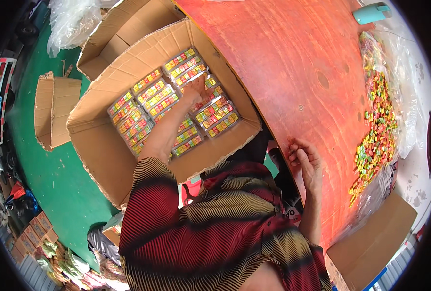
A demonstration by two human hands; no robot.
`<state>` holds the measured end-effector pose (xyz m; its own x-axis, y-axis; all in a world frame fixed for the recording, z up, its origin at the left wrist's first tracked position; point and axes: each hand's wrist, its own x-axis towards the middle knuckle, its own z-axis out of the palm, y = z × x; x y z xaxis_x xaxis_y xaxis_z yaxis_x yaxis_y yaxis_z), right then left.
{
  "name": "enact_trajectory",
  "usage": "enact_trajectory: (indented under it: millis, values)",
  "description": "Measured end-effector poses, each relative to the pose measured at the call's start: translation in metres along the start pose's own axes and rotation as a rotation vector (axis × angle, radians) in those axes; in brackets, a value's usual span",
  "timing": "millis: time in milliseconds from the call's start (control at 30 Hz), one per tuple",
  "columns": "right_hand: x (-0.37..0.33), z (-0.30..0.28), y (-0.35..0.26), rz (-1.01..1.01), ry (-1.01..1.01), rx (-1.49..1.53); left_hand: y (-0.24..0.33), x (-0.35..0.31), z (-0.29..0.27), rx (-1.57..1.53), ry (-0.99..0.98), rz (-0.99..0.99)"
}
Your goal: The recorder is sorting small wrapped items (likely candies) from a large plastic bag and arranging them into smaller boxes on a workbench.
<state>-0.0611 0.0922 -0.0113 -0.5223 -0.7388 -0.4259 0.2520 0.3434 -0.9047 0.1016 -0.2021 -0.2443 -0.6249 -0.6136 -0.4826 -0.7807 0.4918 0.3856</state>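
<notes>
My left hand (194,91) reaches down into a large open cardboard box (94,150). Its fingers are spread over the tops of clear plastic packs (153,93) that stand in rows, each filled with small red, yellow and green wrapped pieces. Part of the packs is covered by my left forearm. Over the near edge of the reddish wooden table (293,72) is my right hand (306,162), its fingers loosely bent and apart, with nothing seen in them.
Loose wrapped pieces (378,131) lie heaped at the table's right side beside clear plastic sheeting (414,106). A teal cup-like container (371,13) sits at the far right. Another open carton (128,31) adjoins the box; a smaller one (55,109) rests on the green floor (65,184).
</notes>
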Motion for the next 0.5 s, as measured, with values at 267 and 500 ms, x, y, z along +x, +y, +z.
enact_trajectory:
  millis: [267,500]
  values:
    - [0.003,-0.003,0.002,0.004,0.023,0.021,-0.004,0.018,0.006,-0.309,0.082,-0.123]
    - [0.001,-0.006,0.011,-0.074,0.044,0.123,-0.029,0.028,0.016,-0.764,0.321,-0.100]
